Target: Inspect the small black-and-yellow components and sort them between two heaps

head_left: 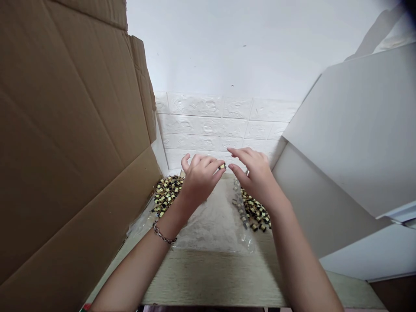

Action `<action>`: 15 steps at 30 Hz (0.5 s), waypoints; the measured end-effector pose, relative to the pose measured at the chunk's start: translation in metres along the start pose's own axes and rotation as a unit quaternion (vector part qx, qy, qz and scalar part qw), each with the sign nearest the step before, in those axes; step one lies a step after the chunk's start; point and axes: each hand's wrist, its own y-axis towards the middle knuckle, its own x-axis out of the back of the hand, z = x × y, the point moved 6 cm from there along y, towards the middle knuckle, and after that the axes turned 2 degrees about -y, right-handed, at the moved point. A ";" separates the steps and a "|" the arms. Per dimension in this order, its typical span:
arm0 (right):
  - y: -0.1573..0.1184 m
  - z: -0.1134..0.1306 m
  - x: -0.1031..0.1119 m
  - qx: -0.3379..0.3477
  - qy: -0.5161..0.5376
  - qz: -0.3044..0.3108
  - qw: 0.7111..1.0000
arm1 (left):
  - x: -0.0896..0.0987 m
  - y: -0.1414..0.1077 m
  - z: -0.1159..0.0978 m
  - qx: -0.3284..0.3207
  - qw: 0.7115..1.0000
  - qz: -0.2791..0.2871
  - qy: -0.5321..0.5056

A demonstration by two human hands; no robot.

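Between thumb and index finger, my left hand [202, 177] pinches a small yellow and black component [222, 166] with thin pins, held up above the table. Just to its right is my right hand [255, 175], its thumb and fingers apart and nothing between them. A pile of similar components [167, 190] lies to the left, partly behind my left forearm. Another pile [256, 212] lies on the right beside my right wrist. A clear plastic bag [214, 221] is spread flat between the two piles.
A large cardboard sheet [71, 130] stands along the left side. White panels [357, 130] rise on the right. Behind the wooden table [214, 277] is a white wall with a brick pattern [204, 125].
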 end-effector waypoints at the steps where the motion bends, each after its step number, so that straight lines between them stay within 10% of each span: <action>1: 0.000 -0.001 -0.003 -0.001 -0.008 0.009 1.000 | -0.001 -0.001 -0.002 -0.024 0.999 -0.009 0.033; 15: 0.002 -0.006 -0.016 -0.026 -0.045 0.020 0.998 | -0.002 -0.003 -0.006 -0.095 0.985 -0.039 0.138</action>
